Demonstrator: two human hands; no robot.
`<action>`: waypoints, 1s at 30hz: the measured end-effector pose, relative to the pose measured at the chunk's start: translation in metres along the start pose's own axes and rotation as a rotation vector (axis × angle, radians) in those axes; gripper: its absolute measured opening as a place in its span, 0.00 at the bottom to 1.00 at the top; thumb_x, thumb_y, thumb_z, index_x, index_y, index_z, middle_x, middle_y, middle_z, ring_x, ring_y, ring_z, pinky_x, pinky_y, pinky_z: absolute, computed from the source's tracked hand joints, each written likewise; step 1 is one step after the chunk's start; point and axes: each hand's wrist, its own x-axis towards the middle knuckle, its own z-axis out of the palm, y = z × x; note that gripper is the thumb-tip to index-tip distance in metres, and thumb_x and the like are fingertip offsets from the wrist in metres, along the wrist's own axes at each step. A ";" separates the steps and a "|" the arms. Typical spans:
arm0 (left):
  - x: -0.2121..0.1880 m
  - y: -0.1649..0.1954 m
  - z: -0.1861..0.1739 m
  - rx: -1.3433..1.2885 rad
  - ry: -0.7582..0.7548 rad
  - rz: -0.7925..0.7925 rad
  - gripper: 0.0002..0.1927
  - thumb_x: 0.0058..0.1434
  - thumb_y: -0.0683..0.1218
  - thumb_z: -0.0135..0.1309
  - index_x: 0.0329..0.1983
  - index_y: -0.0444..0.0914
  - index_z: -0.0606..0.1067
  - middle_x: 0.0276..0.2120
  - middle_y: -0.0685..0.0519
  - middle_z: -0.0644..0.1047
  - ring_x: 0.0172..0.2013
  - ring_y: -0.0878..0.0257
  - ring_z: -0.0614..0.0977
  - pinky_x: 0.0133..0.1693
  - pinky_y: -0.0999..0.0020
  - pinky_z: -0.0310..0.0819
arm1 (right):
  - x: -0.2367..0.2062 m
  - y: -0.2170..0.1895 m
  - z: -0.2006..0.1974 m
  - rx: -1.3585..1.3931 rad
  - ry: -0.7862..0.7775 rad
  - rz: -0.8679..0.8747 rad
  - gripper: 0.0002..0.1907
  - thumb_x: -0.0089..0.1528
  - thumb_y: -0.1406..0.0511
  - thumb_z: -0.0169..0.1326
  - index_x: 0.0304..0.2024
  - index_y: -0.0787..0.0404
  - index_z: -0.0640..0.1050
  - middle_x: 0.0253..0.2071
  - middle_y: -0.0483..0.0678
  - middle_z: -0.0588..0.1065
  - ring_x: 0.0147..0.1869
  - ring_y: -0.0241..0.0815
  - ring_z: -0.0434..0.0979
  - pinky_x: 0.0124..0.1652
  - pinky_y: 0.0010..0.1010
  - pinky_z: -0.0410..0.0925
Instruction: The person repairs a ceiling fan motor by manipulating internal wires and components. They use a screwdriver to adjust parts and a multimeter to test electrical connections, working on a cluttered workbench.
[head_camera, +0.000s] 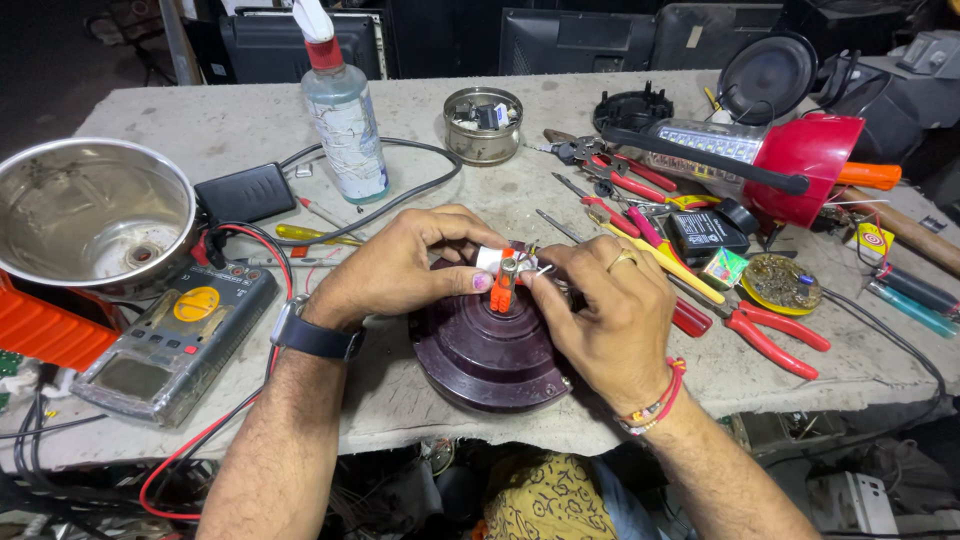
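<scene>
A dark maroon round housing (480, 355) lies on the grey workbench (240, 120) near its front edge. Both hands meet over its top. My left hand (400, 265) pinches a small white part beside an orange component (503, 285) between thumb and forefinger. From the other side, my right hand (605, 310) pinches the same orange component, with thin metal leads sticking out near the fingertips. A dark watch sits on my left wrist, and a ring and thread bracelets are on my right hand.
A multimeter (175, 340) with red and black leads lies at left, beside a steel bowl (90, 215). A spray bottle (343, 110) and a small tin (483, 125) stand behind. Red pliers (770, 335), screwdrivers and a red lantern (770, 155) crowd the right.
</scene>
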 end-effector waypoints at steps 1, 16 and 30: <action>0.000 0.001 0.000 0.005 -0.003 0.001 0.22 0.58 0.44 0.66 0.57 0.39 0.80 0.45 0.56 0.79 0.41 0.69 0.76 0.46 0.74 0.74 | 0.002 -0.001 0.001 -0.014 0.007 -0.017 0.12 0.57 0.66 0.69 0.40 0.60 0.80 0.33 0.46 0.74 0.38 0.46 0.75 0.39 0.37 0.66; 0.007 0.007 0.026 0.246 0.158 0.255 0.27 0.45 0.50 0.75 0.48 0.39 0.82 0.40 0.52 0.80 0.42 0.61 0.83 0.47 0.67 0.78 | -0.016 -0.008 0.014 -0.032 0.035 0.133 0.06 0.64 0.69 0.61 0.39 0.62 0.75 0.35 0.49 0.74 0.35 0.49 0.71 0.38 0.40 0.64; 0.006 0.012 0.024 0.374 0.234 0.194 0.30 0.39 0.56 0.77 0.43 0.38 0.83 0.34 0.52 0.79 0.36 0.58 0.83 0.39 0.65 0.77 | -0.031 0.003 0.017 0.202 0.007 0.386 0.07 0.71 0.67 0.49 0.40 0.66 0.72 0.31 0.50 0.76 0.33 0.44 0.78 0.35 0.35 0.69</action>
